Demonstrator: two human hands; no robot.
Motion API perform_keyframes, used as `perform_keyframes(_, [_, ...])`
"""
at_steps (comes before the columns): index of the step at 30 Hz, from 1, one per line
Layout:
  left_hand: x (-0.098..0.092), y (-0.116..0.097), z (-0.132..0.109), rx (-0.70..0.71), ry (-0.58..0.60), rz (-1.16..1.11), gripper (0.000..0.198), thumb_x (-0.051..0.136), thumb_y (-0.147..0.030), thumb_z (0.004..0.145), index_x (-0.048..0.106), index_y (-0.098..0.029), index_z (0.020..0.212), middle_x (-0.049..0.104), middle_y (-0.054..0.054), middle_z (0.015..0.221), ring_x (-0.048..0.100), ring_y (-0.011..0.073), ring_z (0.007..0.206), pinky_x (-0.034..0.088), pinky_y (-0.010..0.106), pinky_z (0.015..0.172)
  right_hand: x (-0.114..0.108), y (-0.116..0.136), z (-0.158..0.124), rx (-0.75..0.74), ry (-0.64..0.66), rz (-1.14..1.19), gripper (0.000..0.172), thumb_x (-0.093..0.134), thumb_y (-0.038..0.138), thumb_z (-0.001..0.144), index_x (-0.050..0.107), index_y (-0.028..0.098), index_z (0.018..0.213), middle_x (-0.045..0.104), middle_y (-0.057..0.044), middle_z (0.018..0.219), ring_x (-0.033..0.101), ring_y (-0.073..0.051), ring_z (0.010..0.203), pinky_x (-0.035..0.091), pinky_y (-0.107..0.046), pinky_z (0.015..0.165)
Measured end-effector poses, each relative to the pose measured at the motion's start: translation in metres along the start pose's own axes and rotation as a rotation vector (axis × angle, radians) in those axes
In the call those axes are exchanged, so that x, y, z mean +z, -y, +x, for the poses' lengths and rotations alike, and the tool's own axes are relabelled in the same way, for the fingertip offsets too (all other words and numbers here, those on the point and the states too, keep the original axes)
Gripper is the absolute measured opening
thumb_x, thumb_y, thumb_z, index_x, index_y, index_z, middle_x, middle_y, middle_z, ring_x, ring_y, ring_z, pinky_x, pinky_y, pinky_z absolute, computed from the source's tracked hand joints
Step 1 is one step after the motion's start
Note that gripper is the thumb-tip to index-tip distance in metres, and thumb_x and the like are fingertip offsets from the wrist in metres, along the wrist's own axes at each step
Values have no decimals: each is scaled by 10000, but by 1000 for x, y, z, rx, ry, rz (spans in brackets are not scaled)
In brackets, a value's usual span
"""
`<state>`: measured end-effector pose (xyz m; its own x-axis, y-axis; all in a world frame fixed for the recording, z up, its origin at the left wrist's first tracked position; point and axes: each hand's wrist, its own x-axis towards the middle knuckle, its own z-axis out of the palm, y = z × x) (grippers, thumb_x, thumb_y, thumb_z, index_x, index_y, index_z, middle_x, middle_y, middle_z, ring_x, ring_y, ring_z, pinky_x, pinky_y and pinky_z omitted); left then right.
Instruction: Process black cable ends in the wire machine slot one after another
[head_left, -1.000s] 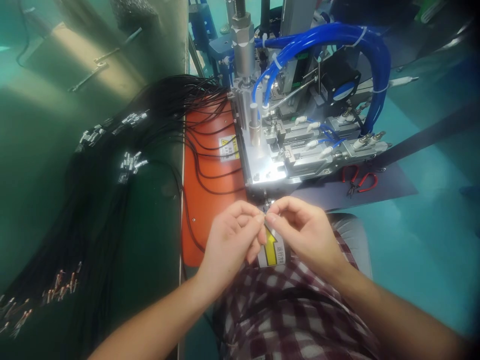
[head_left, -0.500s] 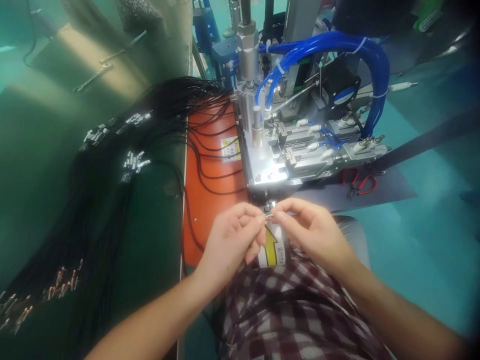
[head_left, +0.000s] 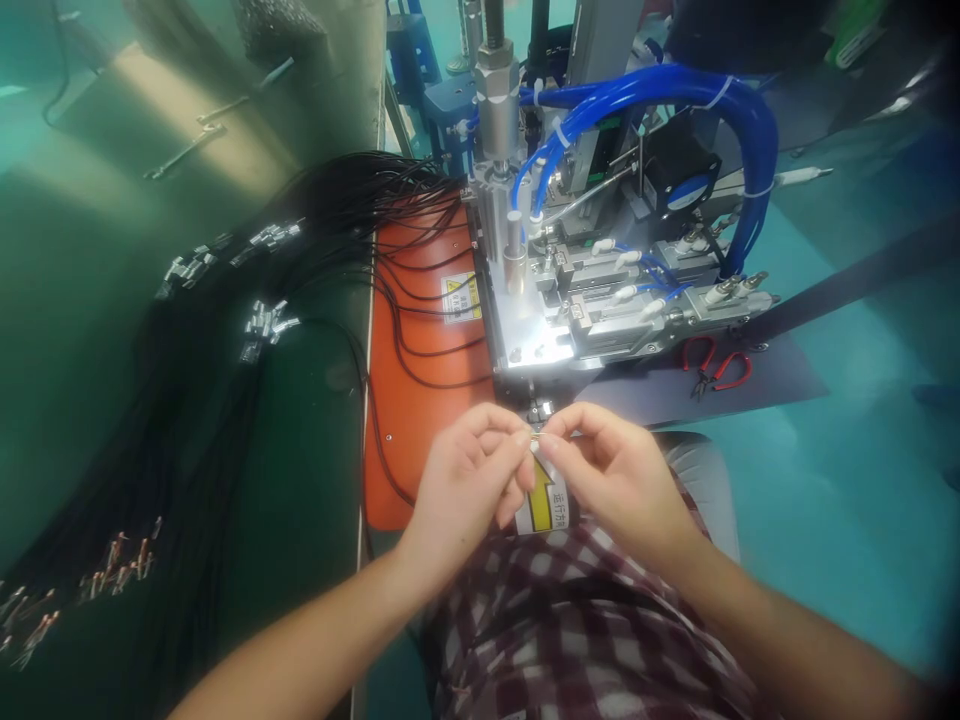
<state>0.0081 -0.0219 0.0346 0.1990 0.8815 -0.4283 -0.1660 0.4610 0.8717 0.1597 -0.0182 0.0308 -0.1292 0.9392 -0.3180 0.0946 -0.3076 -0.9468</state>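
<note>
My left hand (head_left: 480, 462) and my right hand (head_left: 604, 455) meet in front of my body, just short of the machine's near end. Both are closed in fingertip pinches on thin wires (head_left: 535, 437), of which only a short bit shows between the fingers. A black cable (head_left: 386, 465) runs down the orange plate (head_left: 427, 420) and passes out of sight behind my left wrist. Whether it joins the wires I cannot tell. Below the fingertips, a white label with a yellow arrow (head_left: 541, 508) is partly covered by my hands.
The metal machine (head_left: 532, 330) with blue air hoses (head_left: 761, 150) stands ahead, several black cables entering its left side. Bundled black cables (head_left: 322, 200) with shiny metal ends (head_left: 266, 325) lie on the green table (head_left: 300, 600). Red-handled pliers (head_left: 712, 372) rest at the right.
The fingertips have shifted slightly around the wires: reddish and greenish bits showed between them before, a thin yellowish strand now. Both hands stay pinched together at nearly the same spot.
</note>
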Motion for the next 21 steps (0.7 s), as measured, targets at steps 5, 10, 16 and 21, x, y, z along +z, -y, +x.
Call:
perform_keyframes(5, [1,-2,1,-40,37,-73,117,589,-259,881,536,-165,836,588,-45,574,381,10,340,266,124,369,-1,0,0,68,33,56,226,647,390,818,572,183,769,439,60,496,338,-80,428,259,-214,400])
perform_keyframes(10, [1,-3,1,-91,68,-106,87,559,-215,884,530,-160,824,601,-38,578,370,3,329,242,119,366,-8,5,4,115,133,178,243,658,380,801,559,180,705,376,91,422,263,-56,386,205,-199,380])
perform_keyframes(16, [5,-4,2,-86,39,-49,119,571,-248,890,534,-156,824,599,-36,576,373,5,324,229,128,366,-13,7,7,106,147,201,209,661,318,764,547,182,655,370,95,419,259,-54,383,190,-200,377])
perform_keyframes(21, [8,-3,2,-52,27,-8,152,591,-287,894,546,-152,842,595,-39,580,389,5,340,253,134,391,-15,2,10,131,175,268,150,617,244,758,561,170,640,374,94,419,262,-48,387,173,-193,384])
